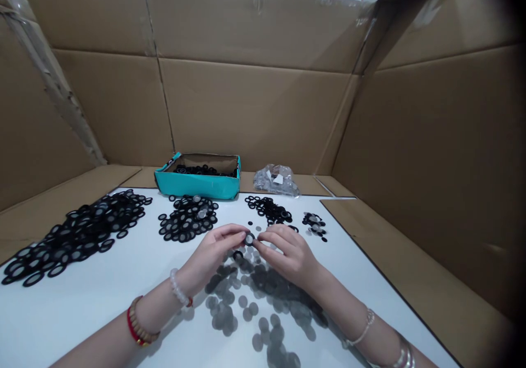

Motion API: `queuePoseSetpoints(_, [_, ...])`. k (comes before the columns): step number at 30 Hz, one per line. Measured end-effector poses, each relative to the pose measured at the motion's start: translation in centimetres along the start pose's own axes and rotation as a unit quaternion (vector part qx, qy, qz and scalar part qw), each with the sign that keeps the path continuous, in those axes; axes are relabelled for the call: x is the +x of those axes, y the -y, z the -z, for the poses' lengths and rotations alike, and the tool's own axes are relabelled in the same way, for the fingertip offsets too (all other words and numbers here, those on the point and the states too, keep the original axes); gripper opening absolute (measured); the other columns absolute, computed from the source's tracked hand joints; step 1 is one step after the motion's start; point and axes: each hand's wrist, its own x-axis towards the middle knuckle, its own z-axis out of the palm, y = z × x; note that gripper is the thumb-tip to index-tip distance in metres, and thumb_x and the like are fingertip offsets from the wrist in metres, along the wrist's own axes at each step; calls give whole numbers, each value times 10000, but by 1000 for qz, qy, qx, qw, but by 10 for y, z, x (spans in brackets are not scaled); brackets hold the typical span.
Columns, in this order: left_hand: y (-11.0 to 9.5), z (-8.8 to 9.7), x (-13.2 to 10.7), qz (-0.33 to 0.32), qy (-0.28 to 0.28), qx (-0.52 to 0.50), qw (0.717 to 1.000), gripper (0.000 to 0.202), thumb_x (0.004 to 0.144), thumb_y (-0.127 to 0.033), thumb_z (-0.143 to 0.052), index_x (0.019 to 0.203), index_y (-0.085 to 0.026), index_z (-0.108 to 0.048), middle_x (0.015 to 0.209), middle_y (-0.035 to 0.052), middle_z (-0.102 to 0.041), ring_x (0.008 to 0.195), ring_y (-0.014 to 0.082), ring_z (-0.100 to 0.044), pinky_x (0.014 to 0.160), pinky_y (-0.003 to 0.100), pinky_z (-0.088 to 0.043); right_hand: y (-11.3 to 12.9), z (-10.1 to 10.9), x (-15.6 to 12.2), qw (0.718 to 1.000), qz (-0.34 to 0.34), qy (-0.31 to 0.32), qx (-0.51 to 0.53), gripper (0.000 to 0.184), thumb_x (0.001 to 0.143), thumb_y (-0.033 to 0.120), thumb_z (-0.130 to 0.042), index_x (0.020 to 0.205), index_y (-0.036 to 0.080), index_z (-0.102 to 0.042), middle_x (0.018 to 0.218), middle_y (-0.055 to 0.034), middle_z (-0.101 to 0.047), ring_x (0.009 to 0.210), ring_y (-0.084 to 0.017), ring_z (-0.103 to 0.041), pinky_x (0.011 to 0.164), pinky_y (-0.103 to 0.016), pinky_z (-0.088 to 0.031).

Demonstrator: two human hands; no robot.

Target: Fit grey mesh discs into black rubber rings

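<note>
A small black ring [249, 239] with a pale grey disc in its middle is held up between both hands over the white table. My left hand [219, 245] pinches its left edge between thumb and fingers. Closed fingers of my right hand [287, 250] meet its right edge. Beneath and in front of the hands lie many loose, translucent grey discs [276, 335], partly overlapping and partly in shadow. Another black ring [237, 256] rests on the table just below the left fingertips.
Rings filled with discs form a large left heap [82, 231] and a middle heap [189, 218]. More black rings [269, 210] and a small mixed pile [315, 224] lie right. Behind stand a teal box [197, 186] of rings and a plastic bag [276, 180]. Cardboard walls [255, 110] surround the table.
</note>
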Motion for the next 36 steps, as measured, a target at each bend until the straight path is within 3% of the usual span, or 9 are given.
queuePoseSetpoints(3, [0,2,0,-5,-11,-1,1000,200,727,-267,-657,899,-163,-660,913,51,-625,865,166,-550,784,265,-419,4,-2,5,983,-150,-14,103,160,848,144,-509,1001,179,-543,942,-88,-589,877,-195,-537,753,-336,-447])
queuePoseSetpoints(5, [0,3,0,-7,-23,4,1000,217,727,-269,-657,917,-164,-655,934,56,-625,877,168,-550,792,270,-421,6,-3,9,937,-282,-11,207,143,848,202,-504,985,175,-535,934,-77,-580,869,-189,-543,755,-320,-449])
queuePoseSetpoints(7, [0,3,0,-6,-34,13,999,231,723,-272,-660,925,-160,-653,950,65,-626,886,173,-551,797,276,-423,6,-5,12,872,-374,16,316,131,854,267,-488,917,169,-550,873,-56,-583,816,-175,-553,736,-297,-448])
queuePoseSetpoints(10, [0,3,0,-4,-37,29,999,232,719,-278,-661,915,-156,-652,947,71,-631,891,181,-557,793,280,-427,6,-6,15,786,-437,48,434,212,829,366,-513,816,160,-566,776,-28,-570,745,-161,-544,688,-269,-432])
queuePoseSetpoints(14, [0,1,2,-3,-33,57,998,224,722,-286,-650,906,-158,-656,944,70,-641,891,185,-565,767,269,-433,10,-5,18,734,-478,51,480,264,767,425,-589,777,162,-574,744,-10,-549,721,-150,-510,658,-248,-398])
queuePoseSetpoints(20, [0,2,2,-3,-40,79,996,258,728,-295,-629,947,-158,-648,957,79,-661,900,198,-581,790,283,-441,12,-6,18,715,-479,58,505,295,748,450,-602,750,156,-587,691,4,-533,667,-134,-487,625,-239,-363])
queuePoseSetpoints(25, [5,2,5,-12,-28,99,995,254,725,-307,-615,925,-153,-648,962,87,-665,892,207,-593,807,302,-447,10,-15,15,728,-485,52,482,319,729,463,-604,684,154,-535,606,33,-452,561,-102,-406,534,-219,-308])
queuePoseSetpoints(30, [16,5,12,-67,-44,128,988,268,668,-298,-671,881,-138,-638,893,93,-655,866,213,-588,778,302,-456,9,-23,13,740,-479,47,470,363,708,479,-603,617,161,-452,562,48,-408,523,-88,-366,499,-207,-281])
queuePoseSetpoints(36, [27,13,18,-77,-37,94,992,286,626,-302,-715,851,-142,-641,738,54,-655,749,187,-598,697,279,-454,13,-27,12,764,-467,52,442,274,731,368,-593,620,156,-459,565,42,-435,534,-91,-401,522,-208,-308])
